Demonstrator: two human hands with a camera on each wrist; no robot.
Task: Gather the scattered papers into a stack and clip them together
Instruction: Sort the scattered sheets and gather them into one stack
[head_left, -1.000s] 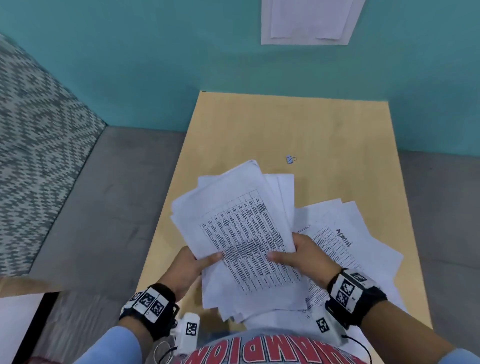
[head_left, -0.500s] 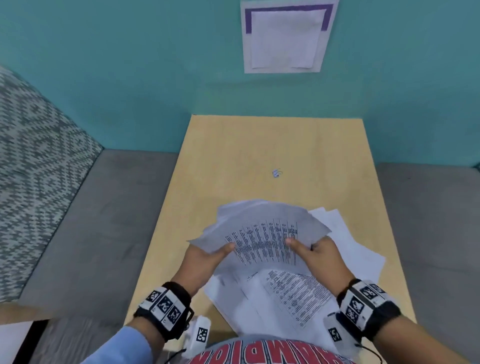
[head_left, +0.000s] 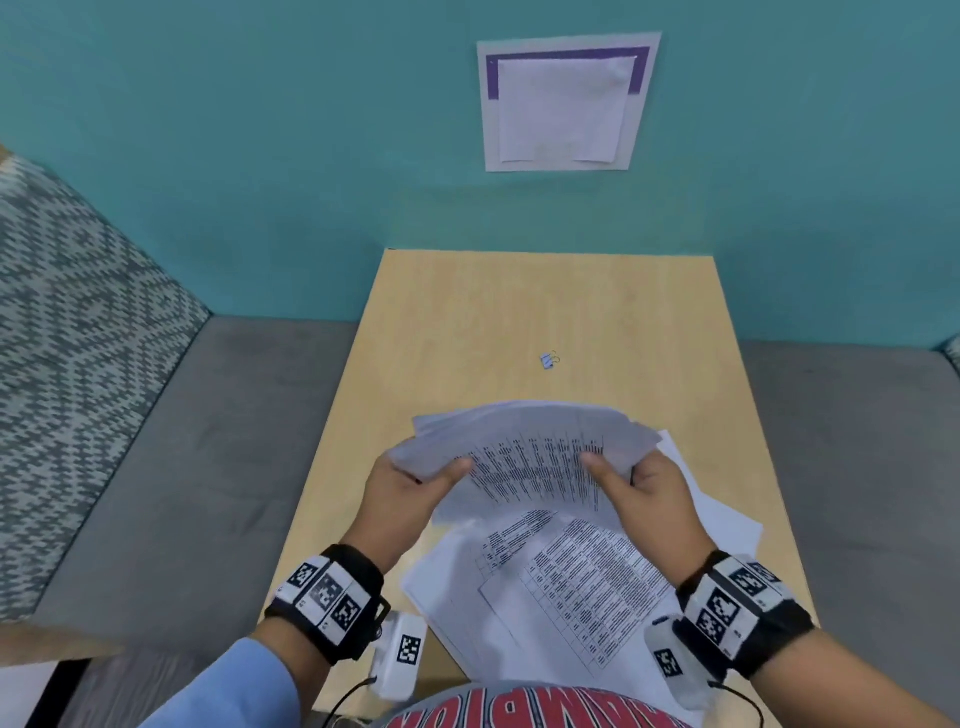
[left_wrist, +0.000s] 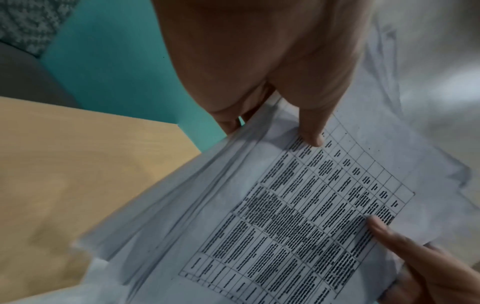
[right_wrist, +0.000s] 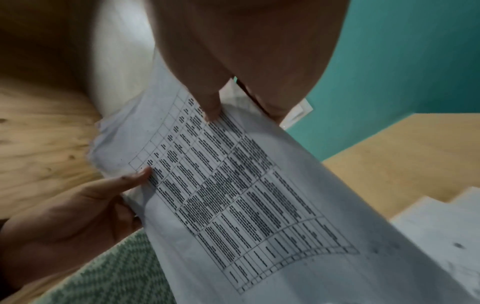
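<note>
1. The left hand (head_left: 402, 480) and right hand (head_left: 655, 486) grip a bowed bundle of papers (head_left: 530, 447) by its sides, thumbs on top.
2. More printed sheets (head_left: 561, 582) lie beneath on the table (head_left: 467, 312).
3. A small binder clip (head_left: 548, 359) sits farther back, apart.

**Three views, one shared sheaf**

The head camera looked forward and down over the table (head_left: 524, 312) toward the teal wall (head_left: 260, 156). Each wrist camera looked along its own hand, very near, at the held papers (left_wrist: 298, 216). All three views shared that printed top sheet (right_wrist: 233, 195), and each wrist view caught the opposite thumb.
</note>
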